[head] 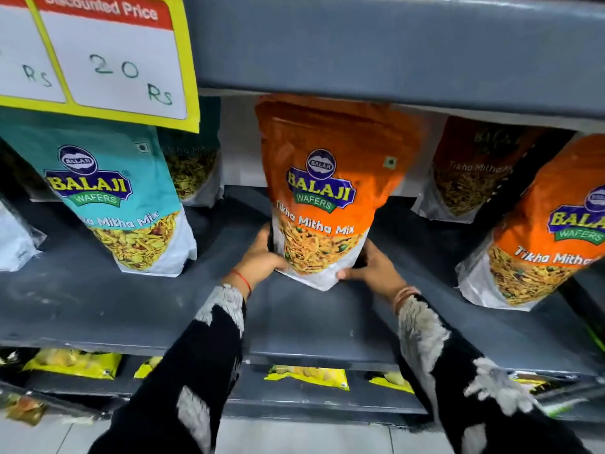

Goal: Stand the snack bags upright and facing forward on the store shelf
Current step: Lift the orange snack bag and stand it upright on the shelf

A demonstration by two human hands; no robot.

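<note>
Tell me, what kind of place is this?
Most likely a grocery shop: a handwritten discount price sign hangs over grey shelves of branded snack bags, and two hands are setting an orange bag in place.

Illumination was moderate and came from the front and above, on the viewer's side of the shelving. The front faces of the orange bag (322,191) and the teal bag (121,198) were evenly lit, with soft sheen on the foil and no hard glare. The rear of the shelf (98,303) lay in shadow; the bags standing behind were dim and low in contrast. The price sign (108,57) was bright, its printed header blurred. Wide-angle distortion bowed the shelf edges and leaned the outer bags inward. The sleeves (203,371) and the yellow packets (307,376) below were soft, with smearing toward the lower corners.
</note>
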